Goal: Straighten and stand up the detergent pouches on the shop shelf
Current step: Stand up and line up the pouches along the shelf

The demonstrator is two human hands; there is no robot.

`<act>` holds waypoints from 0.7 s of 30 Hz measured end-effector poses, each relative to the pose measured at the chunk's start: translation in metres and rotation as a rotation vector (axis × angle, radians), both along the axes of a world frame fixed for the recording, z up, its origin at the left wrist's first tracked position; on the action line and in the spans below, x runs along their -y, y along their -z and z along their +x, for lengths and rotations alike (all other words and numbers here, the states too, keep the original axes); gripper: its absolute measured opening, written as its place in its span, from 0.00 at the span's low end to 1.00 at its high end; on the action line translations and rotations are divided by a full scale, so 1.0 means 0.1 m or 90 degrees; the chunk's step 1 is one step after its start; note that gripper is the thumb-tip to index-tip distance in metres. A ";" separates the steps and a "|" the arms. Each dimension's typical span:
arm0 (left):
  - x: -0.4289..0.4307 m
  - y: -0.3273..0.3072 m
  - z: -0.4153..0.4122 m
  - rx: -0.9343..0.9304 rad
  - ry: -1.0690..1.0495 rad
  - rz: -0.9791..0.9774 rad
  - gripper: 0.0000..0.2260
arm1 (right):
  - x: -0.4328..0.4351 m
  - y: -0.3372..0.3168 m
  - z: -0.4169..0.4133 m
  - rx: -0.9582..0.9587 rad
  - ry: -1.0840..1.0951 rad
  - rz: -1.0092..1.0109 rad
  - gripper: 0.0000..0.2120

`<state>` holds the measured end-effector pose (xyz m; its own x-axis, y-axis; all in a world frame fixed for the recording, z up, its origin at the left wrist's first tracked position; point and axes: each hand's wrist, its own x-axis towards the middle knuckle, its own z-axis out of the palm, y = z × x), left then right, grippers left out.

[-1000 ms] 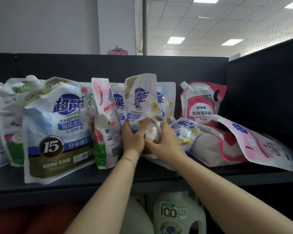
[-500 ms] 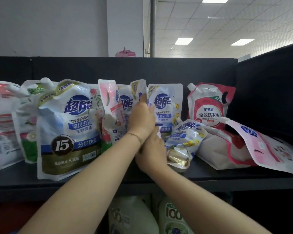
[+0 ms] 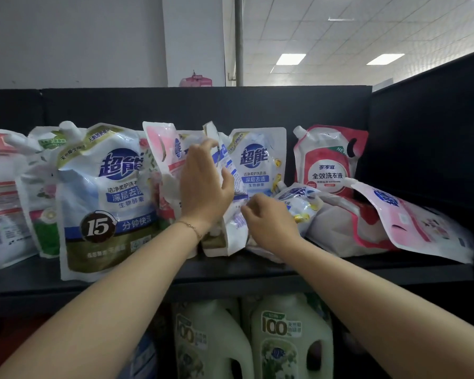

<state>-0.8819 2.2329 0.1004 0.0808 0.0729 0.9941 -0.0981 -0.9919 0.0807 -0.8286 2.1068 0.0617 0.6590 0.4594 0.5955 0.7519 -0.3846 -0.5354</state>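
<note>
Detergent pouches crowd a black shelf (image 3: 340, 272). A small white-and-blue pouch (image 3: 231, 231) stands edge-on at the middle. My left hand (image 3: 203, 187) lies flat against its upper part, fingers straight and pointing up. My right hand (image 3: 268, 217) has its curled fingers pinching the pouch's lower right side. Another blue-and-white pouch (image 3: 257, 165) stands upright behind. To the right, a pouch with yellow print (image 3: 298, 201), a white-and-red pouch (image 3: 345, 228) and a pink pouch (image 3: 411, 220) lie flat.
A big white pouch marked 15 (image 3: 107, 192) and a pink pouch (image 3: 159, 149) stand to the left, with more pouches beyond. A red-and-white pouch (image 3: 329, 165) stands at the back right. Pale green jugs (image 3: 290, 337) fill the shelf below. A black side panel (image 3: 435, 146) closes the right end.
The small pouch has been turned edge-on and set upright on the shelf. My left hand opened flat against it; my right hand shifted out to its lower right side.
</note>
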 end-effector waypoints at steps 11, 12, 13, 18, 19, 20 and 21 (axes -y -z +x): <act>0.45 0.39 0.33 -0.335 0.051 0.140 0.19 | 0.40 0.06 0.32 -0.062 0.173 0.056 0.19; 0.48 0.43 0.38 -0.407 0.088 0.088 0.20 | 0.40 0.09 0.36 -0.083 0.171 0.068 0.18; 0.51 0.46 0.43 -0.482 0.128 0.020 0.22 | 0.41 0.11 0.40 -0.113 0.163 0.087 0.18; 0.51 0.64 0.61 -0.631 0.149 -0.159 0.35 | 0.37 0.29 0.53 -0.239 0.101 0.220 0.15; 0.51 0.67 0.63 -0.622 0.141 -0.168 0.36 | 0.37 0.31 0.55 -0.250 0.093 0.242 0.15; 0.52 0.69 0.64 -0.609 0.141 -0.173 0.35 | 0.37 0.32 0.57 -0.258 0.090 0.256 0.14; 0.53 0.72 0.66 -0.595 0.144 -0.174 0.33 | 0.37 0.32 0.59 -0.267 0.088 0.263 0.14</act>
<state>-0.8159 2.1804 0.0289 0.8616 0.1758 0.4761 -0.0630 -0.8938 0.4440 -0.7700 2.0697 0.0294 0.9134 0.1391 0.3825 0.4019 -0.1597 -0.9016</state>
